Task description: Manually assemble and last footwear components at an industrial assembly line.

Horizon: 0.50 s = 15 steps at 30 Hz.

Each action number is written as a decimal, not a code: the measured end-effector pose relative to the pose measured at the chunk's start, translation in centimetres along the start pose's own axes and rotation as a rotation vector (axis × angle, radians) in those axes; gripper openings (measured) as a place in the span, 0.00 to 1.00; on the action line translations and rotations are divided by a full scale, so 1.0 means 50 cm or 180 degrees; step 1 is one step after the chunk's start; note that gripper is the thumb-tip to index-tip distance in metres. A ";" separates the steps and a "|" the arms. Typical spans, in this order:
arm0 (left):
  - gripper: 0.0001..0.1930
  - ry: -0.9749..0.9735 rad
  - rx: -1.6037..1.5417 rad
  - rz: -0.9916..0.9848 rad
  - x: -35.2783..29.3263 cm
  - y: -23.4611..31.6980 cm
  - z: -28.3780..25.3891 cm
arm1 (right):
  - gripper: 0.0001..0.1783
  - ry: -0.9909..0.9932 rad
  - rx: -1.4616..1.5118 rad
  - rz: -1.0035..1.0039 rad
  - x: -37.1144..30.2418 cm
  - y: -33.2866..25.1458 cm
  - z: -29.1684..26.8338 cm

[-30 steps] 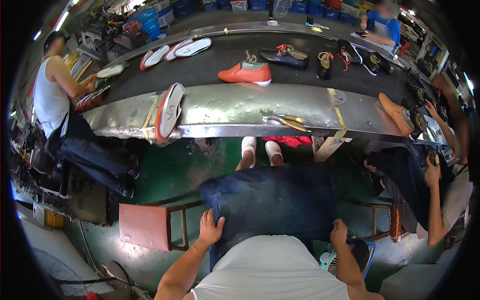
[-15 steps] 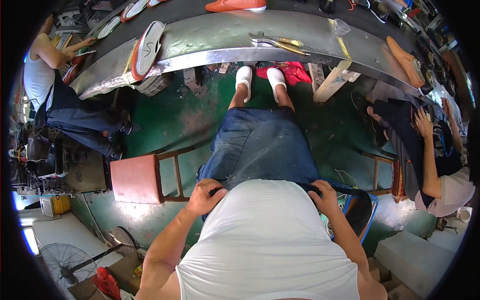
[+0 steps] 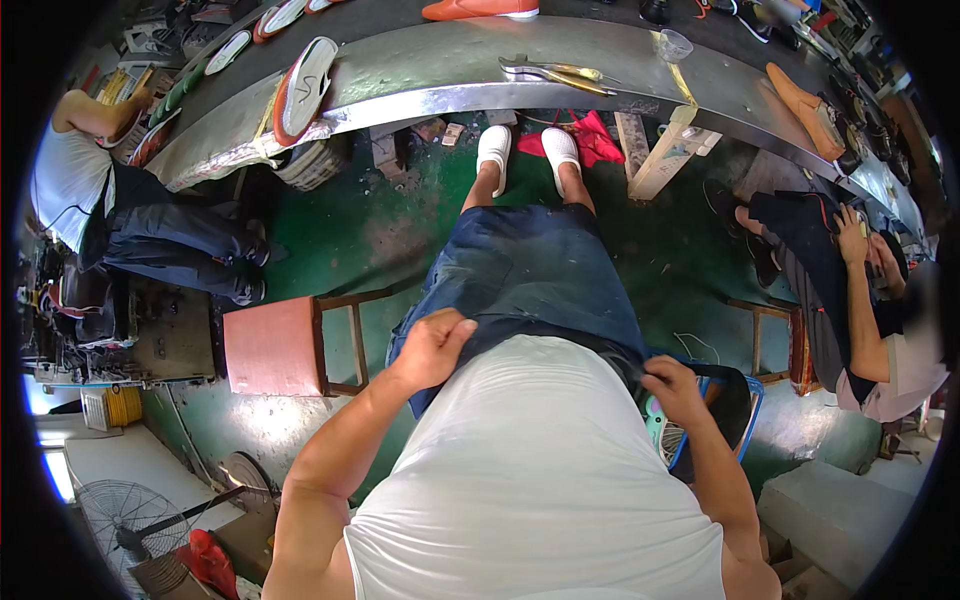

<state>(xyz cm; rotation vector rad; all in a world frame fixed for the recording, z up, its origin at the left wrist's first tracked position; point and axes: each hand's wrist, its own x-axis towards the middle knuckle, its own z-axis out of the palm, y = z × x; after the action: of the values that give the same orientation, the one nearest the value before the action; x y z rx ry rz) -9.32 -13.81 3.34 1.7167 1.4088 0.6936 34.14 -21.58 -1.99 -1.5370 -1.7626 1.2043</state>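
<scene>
My left hand (image 3: 435, 348) is closed at the left side of my waist, over my dark blue shorts (image 3: 540, 265); what its fingers hold, if anything, is hidden. At the right side, my right hand (image 3: 677, 390) pinches the dark waistband (image 3: 622, 362) with thumb and fingers. The hem of my white sleeveless top (image 3: 535, 450) lies just below that band. Beyond my feet, pliers (image 3: 555, 73) and a yellow-handled tool (image 3: 590, 74) rest on the metal bench edge, out of reach of both hands as they are.
A metal-edged bench (image 3: 430, 70) curves ahead, bearing a white-soled shoe (image 3: 303, 92), a tan shoe (image 3: 803, 105) and a clear cup (image 3: 674, 46). A pink-topped stool (image 3: 275, 347) stands left, a blue-framed chair (image 3: 735, 420) behind right. People work at left (image 3: 75, 190) and right (image 3: 880, 350).
My left hand has risen from my waist and curled closed. My right hand has shifted slightly outward, drawing at the waistband. The person at left has leaned and moved their arm.
</scene>
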 end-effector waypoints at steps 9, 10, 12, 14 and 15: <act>0.21 -0.0053 -0.2743 -0.2112 -0.070 -0.044 -0.122 | 0.09 -0.0314 0.0814 0.0199 0.038 -0.094 0.028; 0.21 -0.0003 -0.2744 -0.2141 -0.075 -0.039 -0.121 | 0.09 -0.0367 0.0827 0.0191 0.011 -0.080 0.012; 0.21 -0.0955 0.0320 -0.1539 -0.023 -0.018 -0.099 | 0.07 -0.0541 0.0782 0.0903 -0.045 -0.030 -0.042; 0.20 -0.1405 0.0770 -0.1229 0.025 0.004 -0.069 | 0.07 -0.1012 0.1021 0.1923 -0.107 0.014 -0.074; 0.19 -0.1867 0.1223 -0.0904 0.058 0.010 -0.063 | 0.09 -0.1261 0.1050 0.1787 -0.103 0.002 -0.075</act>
<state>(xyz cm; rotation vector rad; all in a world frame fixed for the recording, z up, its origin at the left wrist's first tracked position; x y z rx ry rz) -10.94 -10.30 5.21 1.7528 1.3632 -0.2458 38.49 -25.41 0.63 -1.7244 -1.2703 2.0771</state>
